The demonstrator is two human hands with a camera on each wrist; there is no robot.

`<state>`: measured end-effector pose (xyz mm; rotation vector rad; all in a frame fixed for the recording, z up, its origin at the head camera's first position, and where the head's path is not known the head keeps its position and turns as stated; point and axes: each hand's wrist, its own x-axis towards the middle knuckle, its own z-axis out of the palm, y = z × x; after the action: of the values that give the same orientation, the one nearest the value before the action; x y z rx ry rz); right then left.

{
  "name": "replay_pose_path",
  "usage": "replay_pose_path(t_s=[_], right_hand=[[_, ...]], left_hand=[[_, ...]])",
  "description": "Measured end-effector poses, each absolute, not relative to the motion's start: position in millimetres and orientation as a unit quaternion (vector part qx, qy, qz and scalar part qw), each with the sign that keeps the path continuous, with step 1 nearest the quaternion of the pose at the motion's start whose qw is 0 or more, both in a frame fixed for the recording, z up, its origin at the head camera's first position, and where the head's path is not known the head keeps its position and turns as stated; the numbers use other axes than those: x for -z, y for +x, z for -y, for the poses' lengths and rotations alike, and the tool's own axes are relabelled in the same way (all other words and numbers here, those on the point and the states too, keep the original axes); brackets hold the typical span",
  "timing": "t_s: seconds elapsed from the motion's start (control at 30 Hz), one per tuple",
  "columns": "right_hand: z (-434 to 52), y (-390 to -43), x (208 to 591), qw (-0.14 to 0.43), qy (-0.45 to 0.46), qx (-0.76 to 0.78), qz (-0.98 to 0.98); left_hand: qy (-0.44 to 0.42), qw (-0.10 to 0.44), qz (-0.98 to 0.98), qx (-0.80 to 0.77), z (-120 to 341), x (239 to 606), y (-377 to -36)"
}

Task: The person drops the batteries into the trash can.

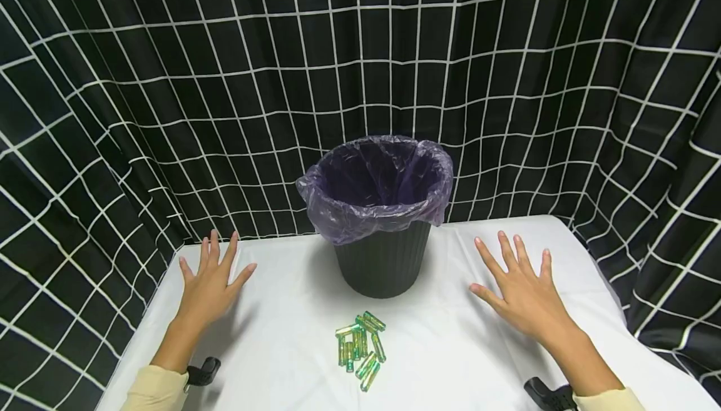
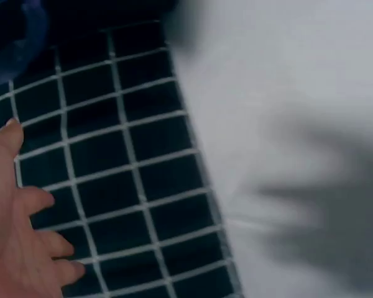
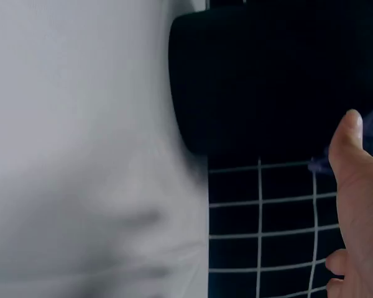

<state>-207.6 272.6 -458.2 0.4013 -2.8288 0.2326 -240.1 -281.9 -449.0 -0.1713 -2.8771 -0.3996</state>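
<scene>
My left hand (image 1: 207, 289) hovers over the left side of the white table with its fingers spread, holding nothing. On the other side my right hand (image 1: 524, 292) is held the same way, palm down and fingers apart, to the right of the bin. Between the hands, nearer the front, lies a loose pile of green and gold batteries (image 1: 356, 343), some side by side and some across others. Behind them stands a dark ribbed trash bin (image 1: 383, 267) lined with a purple plastic bag (image 1: 360, 220) folded over its rim. Both wrist views show the hands' shadows on the tablecloth.
A white cloth covers the table (image 1: 270, 348). Black curtains with a white grid (image 1: 253, 86) enclose it at the back and both sides. Each wrist wears a black camera strap, such as the left one's camera (image 1: 205, 371).
</scene>
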Motion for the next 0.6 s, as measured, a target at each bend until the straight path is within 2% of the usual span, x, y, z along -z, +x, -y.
replay_pose_path(t_s=[0.23,0.43,0.6], right_hand=[[-254,-197,458,0.144,0.156,-0.125,0.969],[-237,-189,462,0.181,0.178,-0.147,0.956],[-217,-184,467,0.217,0.207,-0.159,0.94]], left_hand=[[-0.089,0.133,0.967,0.199,261,398,-266],[-0.111,0.16,0.96,0.201,224,354,-289],[-0.137,0.142,0.957,0.211,198,326,-301]])
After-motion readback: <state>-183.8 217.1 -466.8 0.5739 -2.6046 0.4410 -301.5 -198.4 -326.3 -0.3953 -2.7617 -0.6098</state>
